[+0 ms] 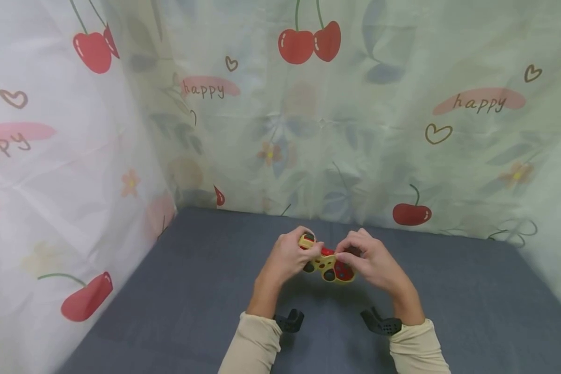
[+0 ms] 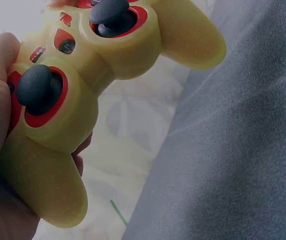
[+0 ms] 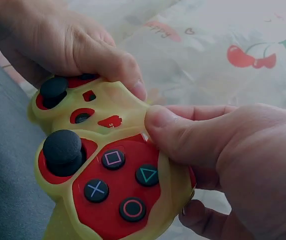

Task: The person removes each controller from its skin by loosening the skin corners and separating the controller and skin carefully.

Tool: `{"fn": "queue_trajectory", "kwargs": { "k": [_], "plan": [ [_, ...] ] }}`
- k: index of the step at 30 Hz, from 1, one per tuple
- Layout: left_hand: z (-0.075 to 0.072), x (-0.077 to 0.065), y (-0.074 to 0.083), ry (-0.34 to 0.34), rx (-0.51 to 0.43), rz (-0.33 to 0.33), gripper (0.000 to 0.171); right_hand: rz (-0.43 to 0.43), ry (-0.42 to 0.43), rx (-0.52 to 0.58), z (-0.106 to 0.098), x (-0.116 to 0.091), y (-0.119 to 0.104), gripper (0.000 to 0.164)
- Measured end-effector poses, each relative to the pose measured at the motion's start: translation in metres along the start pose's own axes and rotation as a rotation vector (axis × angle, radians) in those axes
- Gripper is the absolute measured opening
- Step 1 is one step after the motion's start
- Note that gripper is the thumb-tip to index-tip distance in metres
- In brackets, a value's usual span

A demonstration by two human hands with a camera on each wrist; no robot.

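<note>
A red game controller (image 3: 114, 182) in a pale yellow rubbery cover (image 2: 78, 127) is held up over the grey table. My left hand (image 1: 287, 259) grips its left side, thumb along the top face and fingers behind. With thumb and fingers my right hand (image 1: 370, 259) pinches the cover's upper edge near the square and triangle buttons, as the right wrist view shows. There the cover looks stretched, and red shell shows beside it. Two dark thumbsticks (image 3: 63, 152) poke through round openings. The small middle buttons sit unevenly in their cutouts.
The grey tabletop (image 1: 205, 291) spreads below both hands. White curtains (image 1: 271, 130) printed with cherries and "happy" hang behind and at the sides. A black wrist mount (image 1: 291, 321) is on the left wrist and another black mount (image 1: 381, 323) on the right.
</note>
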State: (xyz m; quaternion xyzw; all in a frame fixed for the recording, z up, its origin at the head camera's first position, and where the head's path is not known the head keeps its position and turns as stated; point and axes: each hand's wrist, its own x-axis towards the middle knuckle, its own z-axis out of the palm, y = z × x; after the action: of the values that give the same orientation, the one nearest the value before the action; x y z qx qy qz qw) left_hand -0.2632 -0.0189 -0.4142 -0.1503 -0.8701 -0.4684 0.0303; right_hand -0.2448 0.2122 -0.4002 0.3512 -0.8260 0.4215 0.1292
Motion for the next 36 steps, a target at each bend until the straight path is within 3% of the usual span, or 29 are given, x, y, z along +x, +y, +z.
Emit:
{"fn": "queue_trajectory", "kwargs": {
  "k": [6,13,16,27,36],
  "plan": [
    [-0.003,0.000,-0.001,-0.015,-0.006,0.015,0.031,0.036,-0.035,0.059,0.001,0.000,0.000,0.008],
    [-0.003,-0.001,-0.001,-0.090,0.097,0.093,0.027,0.180,-0.232,0.156,0.001,-0.004,0.004,0.007],
    [-0.003,-0.001,-0.001,-0.102,0.124,0.104,0.026,0.234,-0.275,0.165,0.003,-0.005,0.005,0.007],
    [-0.003,0.001,-0.003,-0.144,0.101,0.088,0.026,0.302,-0.343,0.079,-0.002,-0.001,-0.003,0.010],
    [0.003,0.003,-0.005,-0.167,0.079,0.102,0.025,0.303,-0.321,-0.042,-0.009,-0.005,-0.004,0.005]
  ]
}}
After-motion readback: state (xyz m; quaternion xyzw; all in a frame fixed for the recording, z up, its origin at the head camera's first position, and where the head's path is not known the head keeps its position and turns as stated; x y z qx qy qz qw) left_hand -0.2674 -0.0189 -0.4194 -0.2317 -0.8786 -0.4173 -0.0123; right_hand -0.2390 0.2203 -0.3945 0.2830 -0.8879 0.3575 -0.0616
